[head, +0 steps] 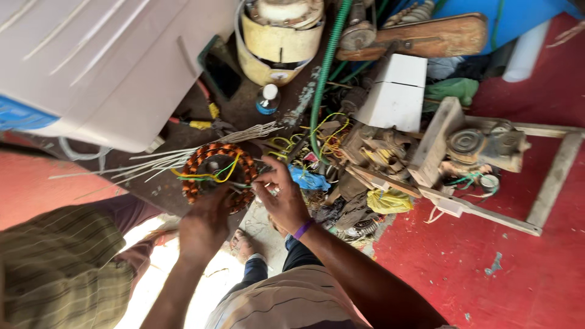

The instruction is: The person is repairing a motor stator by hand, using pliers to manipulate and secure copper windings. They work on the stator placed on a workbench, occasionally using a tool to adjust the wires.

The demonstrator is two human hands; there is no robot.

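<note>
Stator: round motor stator (pixel 218 175), ringed with copper-orange coils, held up in the air between both hands above a cluttered floor.
Left hand: left hand (pixel 206 222) clamped on the stator's lower rim from beneath, fingers curled around it.
Right hand: right hand (pixel 281 198) at the stator's right edge, fingertips pinched together on what seems to be a thin lead; the grip itself is too small to read surely.
Progress: coils look fully wound around the ring; yellow and green wires (pixel 210 175) cross its open middle loose, and a fan of pale insulating sleeves (pixel 183 155) sticks out to the left untrimmed, so I judge the lead dressing unfinished.
Materials: glossy enamelled copper, dull steel core, soft plastic wire jackets.
Surroundings: scratched red floor (pixel 518 262), green ribbed hose (pixel 326 67), white box (pixel 393 91), tangled scrap parts.
</note>
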